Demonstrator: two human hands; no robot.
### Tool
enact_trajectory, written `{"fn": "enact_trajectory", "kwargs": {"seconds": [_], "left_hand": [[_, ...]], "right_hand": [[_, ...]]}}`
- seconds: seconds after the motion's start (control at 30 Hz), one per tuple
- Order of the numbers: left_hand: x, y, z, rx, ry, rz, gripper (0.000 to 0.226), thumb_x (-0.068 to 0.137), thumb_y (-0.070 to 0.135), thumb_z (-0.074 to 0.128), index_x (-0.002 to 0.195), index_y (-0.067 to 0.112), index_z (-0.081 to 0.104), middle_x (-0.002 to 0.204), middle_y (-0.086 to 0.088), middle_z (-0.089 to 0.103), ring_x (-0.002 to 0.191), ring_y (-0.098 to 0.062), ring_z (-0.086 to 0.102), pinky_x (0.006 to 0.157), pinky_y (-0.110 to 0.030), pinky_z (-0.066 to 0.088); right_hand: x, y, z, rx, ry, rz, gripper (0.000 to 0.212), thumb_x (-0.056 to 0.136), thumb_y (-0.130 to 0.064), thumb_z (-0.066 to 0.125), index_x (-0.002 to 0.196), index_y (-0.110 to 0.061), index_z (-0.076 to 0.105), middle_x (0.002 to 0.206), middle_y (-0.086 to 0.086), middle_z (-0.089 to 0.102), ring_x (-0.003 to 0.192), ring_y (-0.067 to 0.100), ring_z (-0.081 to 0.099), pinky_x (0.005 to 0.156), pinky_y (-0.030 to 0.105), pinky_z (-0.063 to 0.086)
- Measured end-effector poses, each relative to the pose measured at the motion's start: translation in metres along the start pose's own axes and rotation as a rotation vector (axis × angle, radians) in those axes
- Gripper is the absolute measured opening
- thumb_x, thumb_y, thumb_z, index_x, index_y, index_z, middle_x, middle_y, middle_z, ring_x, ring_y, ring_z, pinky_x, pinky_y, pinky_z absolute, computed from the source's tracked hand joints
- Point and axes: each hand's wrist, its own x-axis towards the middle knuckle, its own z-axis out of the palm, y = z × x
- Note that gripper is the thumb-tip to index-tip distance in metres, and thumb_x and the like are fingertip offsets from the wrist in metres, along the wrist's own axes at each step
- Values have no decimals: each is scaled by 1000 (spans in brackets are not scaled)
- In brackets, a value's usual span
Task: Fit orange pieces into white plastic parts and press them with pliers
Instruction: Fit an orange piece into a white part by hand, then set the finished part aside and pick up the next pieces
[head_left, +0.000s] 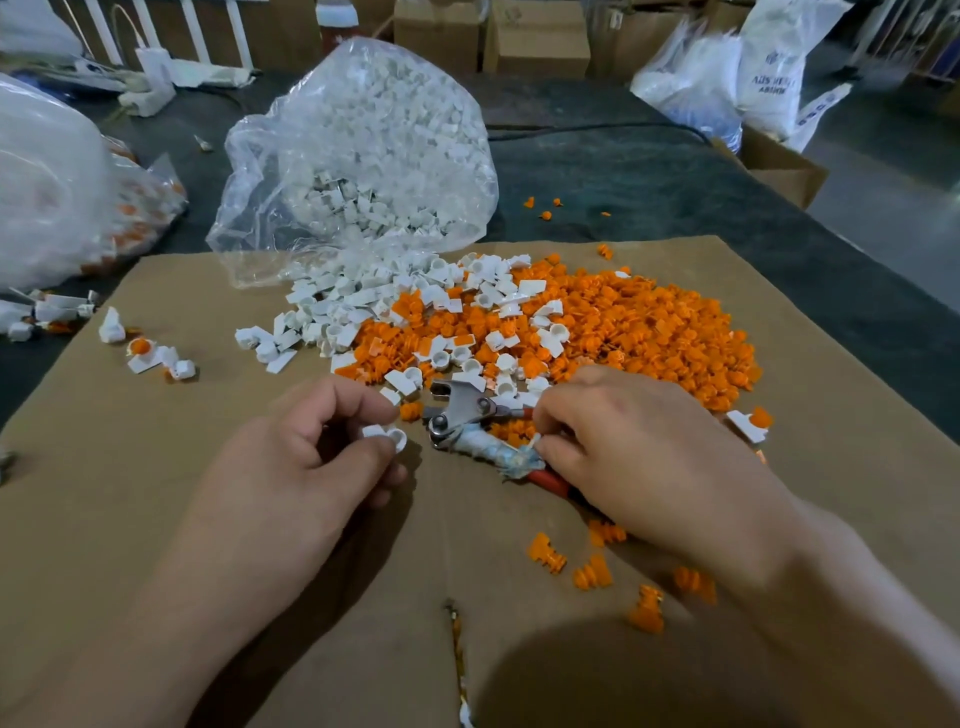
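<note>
One left hand (291, 457), one right hand (639, 457), one pliers (467, 415), one sheet (156, 467), one bag (363, 145). White parts (332, 312) and orange pieces (649, 332) heaped beyond counting. One white part (387, 435) held; about five orange pieces loose in front.

Dim indoor light, soft shadows, wide-angle edge distortion, slight blur

Bare left hand (311, 460), bare right hand (641, 457); forearms (176, 603) bare to frame edge.
</note>
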Motion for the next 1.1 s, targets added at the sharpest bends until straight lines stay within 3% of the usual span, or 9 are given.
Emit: {"fn": "enact_trajectory", "kwargs": {"seconds": [0.2,0.37,0.53,0.67,0.8,0.97,1.1], "left_hand": [[0,-3,1,22,-28,53,30,90,20,68,94,50,65,78,8,72,64,-6,67,60,-21,51],[0,-3,3,68,-23,80,29,88,23,68,97,50,64,78,12,71,66,-5,67,67,-33,51],[1,-3,2,76,-37,66,29,88,27,67,97,54,62,78,14,72,68,-5,67,66,-31,51],[6,-6,4,66,-27,49,18,90,19,67,90,37,68,76,11,72,61,-2,65,54,-16,49],[8,-5,5,39,-18,48,20,92,12,67,91,32,68,76,7,71,56,-1,64,51,-11,47],[5,-6,4,41,-26,51,15,92,17,69,91,32,67,73,10,71,54,-1,60,51,-11,45],[6,-7,2,98,-40,78,16,91,22,69,88,37,65,78,13,68,66,-1,62,56,-15,45]], "right_hand": [[-1,-3,1,-24,-4,-33,17,99,-24,43,99,-27,60,98,-8,53,87,10,51,73,27,46],[2,-3,3,-7,17,-26,17,100,-24,44,98,-25,61,96,-6,53,87,13,52,76,33,48],[-1,-5,0,26,92,-4,17,100,-36,43,95,-29,58,94,-9,51,81,9,50,68,29,47],[-5,-16,-4,36,108,-41,25,98,-47,40,88,-31,57,80,-10,55,73,7,52,63,28,47],[-8,-28,-13,6,73,-30,37,95,-58,31,93,-31,57,78,-10,56,73,8,54,66,31,50],[-20,-25,-29,-61,193,76,47,87,-67,19,85,-33,51,77,-11,52,68,6,51,57,29,46],[-59,-3,-39,-65,244,264,49,86,-78,17,83,-38,44,75,-16,48,59,4,49,43,22,36]]}}
